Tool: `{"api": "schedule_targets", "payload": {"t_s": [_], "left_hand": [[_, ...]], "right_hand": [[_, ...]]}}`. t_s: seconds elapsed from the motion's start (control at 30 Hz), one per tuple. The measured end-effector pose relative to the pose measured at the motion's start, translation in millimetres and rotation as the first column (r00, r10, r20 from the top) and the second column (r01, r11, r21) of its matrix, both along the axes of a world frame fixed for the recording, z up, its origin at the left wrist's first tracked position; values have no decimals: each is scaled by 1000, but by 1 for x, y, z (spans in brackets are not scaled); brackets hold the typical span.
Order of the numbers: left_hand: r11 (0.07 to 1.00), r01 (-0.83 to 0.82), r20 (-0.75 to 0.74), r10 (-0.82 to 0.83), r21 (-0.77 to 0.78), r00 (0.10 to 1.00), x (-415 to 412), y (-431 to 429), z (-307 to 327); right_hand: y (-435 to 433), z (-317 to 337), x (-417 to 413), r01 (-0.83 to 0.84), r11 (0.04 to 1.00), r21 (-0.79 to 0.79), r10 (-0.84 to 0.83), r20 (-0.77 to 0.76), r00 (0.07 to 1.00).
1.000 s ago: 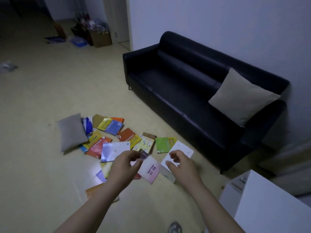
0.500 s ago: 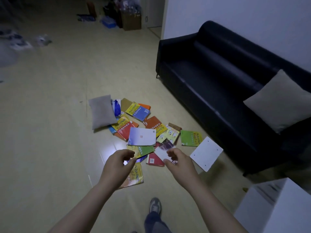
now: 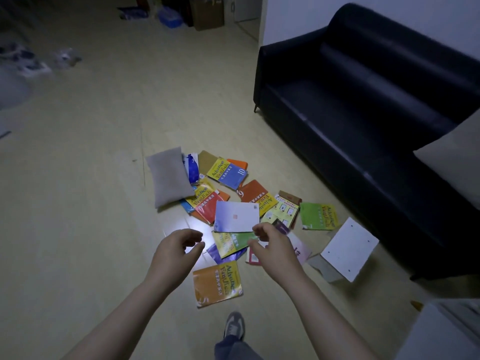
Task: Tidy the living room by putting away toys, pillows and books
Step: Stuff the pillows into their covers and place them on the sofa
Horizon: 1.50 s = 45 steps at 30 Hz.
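Hovering above the scattered books (image 3: pixel 228 175), left hand (image 3: pixel 176 249) and right hand (image 3: pixel 275 248) curl loosely, holding nothing.

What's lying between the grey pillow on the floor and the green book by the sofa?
Head view: overlapping books, namely a red and yellow book, a blue and white book, an orange book marked 6 and a yellow leaflet.
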<state>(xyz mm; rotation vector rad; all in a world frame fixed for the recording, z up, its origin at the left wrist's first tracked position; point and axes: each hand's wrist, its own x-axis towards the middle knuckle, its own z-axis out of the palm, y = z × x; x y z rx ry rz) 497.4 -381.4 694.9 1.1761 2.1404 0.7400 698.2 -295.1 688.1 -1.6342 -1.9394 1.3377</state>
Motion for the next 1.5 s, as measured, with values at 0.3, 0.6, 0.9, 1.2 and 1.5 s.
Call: {"api": "schedule_targets", "payload": {"t_s": [0.3,0.6,0.9,1.2,1.5], "left_hand": [[998,58,10,-58,-37,998,-45,55,-5],[987,159,35,-158,-34,987,-144,94,-10],[943,319,44,-316,-92,948,-318,134,-24],[915,388,18,-388,-111,921,-416,182,-37],[904,403,23,-404,-143,914,-475,274,-52]], "right_hand": [[42,-7,-44,54,998,-31,-52,52,997],[62,-9,-141,126,992,-17,-125,50,991],[60,-20,-294,322,946,-41,-318,81,944],[84,-28,-383,395,915,-87,-387,98,917],[171,-57,-436,434,891,-132,-426,88,901]]}}
